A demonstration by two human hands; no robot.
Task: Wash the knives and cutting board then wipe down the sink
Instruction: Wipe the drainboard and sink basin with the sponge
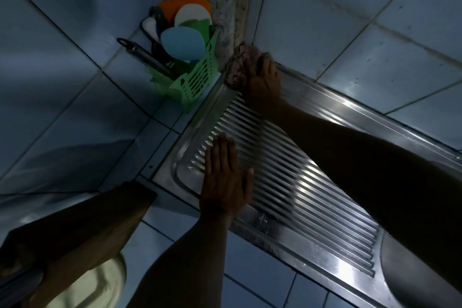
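Note:
The steel sink's ribbed drainboard [295, 182] runs diagonally across the tiled counter, wet and shiny. My right hand [260, 82] presses a crumpled greyish cloth [236, 67] into the drainboard's far corner, against the tiled wall, with its fingers curled over the cloth. My left hand [225, 177] lies flat, fingers straight, on the near end of the ribs. The sink bowl [420, 270] shows only as a dark curve at the lower right. No knife blade is plainly visible.
A green slotted utensil caddy [197, 82] stands by the corner, holding coloured plastic spatulas [182, 42] and a metal-handled tool [147, 57]. A brown wooden board [82, 232] leans at the lower left over a pale round plate [100, 285]. Blue tiles cover the counter and walls.

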